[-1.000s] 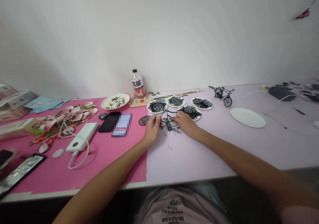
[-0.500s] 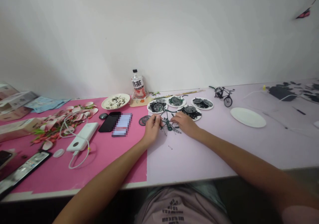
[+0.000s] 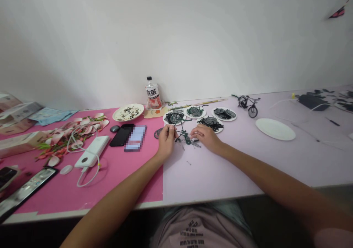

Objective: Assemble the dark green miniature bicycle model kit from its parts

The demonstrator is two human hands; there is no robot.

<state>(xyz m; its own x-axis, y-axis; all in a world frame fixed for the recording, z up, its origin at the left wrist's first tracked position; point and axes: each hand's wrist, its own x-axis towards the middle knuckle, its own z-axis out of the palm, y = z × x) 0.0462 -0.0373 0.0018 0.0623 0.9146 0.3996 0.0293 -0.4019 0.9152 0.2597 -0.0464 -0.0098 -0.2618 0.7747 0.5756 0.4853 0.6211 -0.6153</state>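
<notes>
My left hand (image 3: pixel 167 139) is closed on the left side of a dark green toy bicycle frame (image 3: pixel 184 134), thumb and fingers pinched together. Just right of the frame, my right hand (image 3: pixel 205 137) has its fingers pressed together; whatever they hold is too small to make out. Small loose parts lie below the frame, and a tiny pin (image 3: pixel 189 163) rests nearer the table's front. Behind the hands are small white plates of dark parts and wheels, among them a plate of green parts (image 3: pixel 195 111). A dark wheel (image 3: pixel 158 133) lies left of my left hand, partly hidden.
An assembled toy bicycle (image 3: pixel 248 106) stands at the back right, near an oval white plate (image 3: pixel 275 129). To the left are two phones, a white power bank (image 3: pixel 92 151) with its cable, and artificial petals. A bottle (image 3: pixel 153 95) stands by the wall.
The bicycle frame has tilted and its upper part has shifted left. My left hand has moved slightly left, and my right hand's fingers have drawn together beside the frame.
</notes>
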